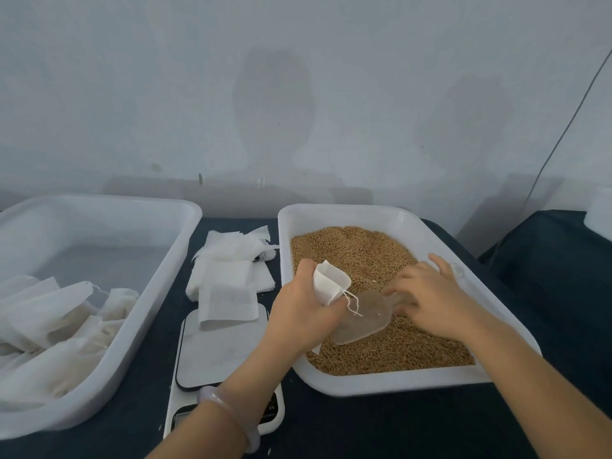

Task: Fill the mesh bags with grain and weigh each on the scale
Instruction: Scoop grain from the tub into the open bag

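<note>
My left hand (pixel 303 308) grips a small white mesh bag (pixel 329 281) with its mouth held open and its drawstring dangling, above the left side of the white grain tray (pixel 410 380). Brown grain (pixel 364 250) fills that tray. My right hand (pixel 430 299) holds the handle of a clear plastic scoop (pixel 364 318), whose bowl lies on the grain just right of the bag. A white digital scale (pixel 215 352) sits between the two trays, partly under my left forearm, and its display is hidden.
A pile of empty white bags (pixel 228 276) lies behind the scale, with one bag overlapping its platform. A large white tray (pixel 109 369) on the left holds several filled bags (pixel 56 329). A wall rises close behind the dark table (pixel 364 425).
</note>
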Available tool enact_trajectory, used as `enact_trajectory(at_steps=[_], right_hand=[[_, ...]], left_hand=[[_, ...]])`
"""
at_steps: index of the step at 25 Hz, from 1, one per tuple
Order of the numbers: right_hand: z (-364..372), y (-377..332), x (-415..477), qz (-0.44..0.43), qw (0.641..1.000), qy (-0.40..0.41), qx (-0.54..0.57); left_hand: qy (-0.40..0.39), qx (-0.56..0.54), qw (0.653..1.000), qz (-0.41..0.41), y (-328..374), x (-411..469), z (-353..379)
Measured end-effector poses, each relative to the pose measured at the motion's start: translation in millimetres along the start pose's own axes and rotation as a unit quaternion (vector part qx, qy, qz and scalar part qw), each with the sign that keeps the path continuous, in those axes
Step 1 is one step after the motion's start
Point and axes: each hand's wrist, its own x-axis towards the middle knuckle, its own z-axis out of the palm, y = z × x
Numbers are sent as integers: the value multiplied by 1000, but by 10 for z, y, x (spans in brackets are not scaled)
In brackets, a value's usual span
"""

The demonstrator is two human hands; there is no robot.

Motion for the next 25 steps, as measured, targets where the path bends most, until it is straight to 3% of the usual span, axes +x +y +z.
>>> enact_trajectory(at_steps=[7, 12, 16, 25], right_hand=[[3, 111, -141, 53, 991, 4, 122], [-563, 205, -187, 43, 980, 85, 172], [-1004, 137, -169, 0, 981, 140, 135], [-1141, -45, -176, -34, 989, 140, 42]], left_hand=[[-7, -7, 1000, -8, 9, -9, 1], [4, 17, 1000, -6, -19, 7, 14], [-1, 26, 1000, -5, -16, 11, 19], [0, 28, 1000, 0, -16, 11, 19]])
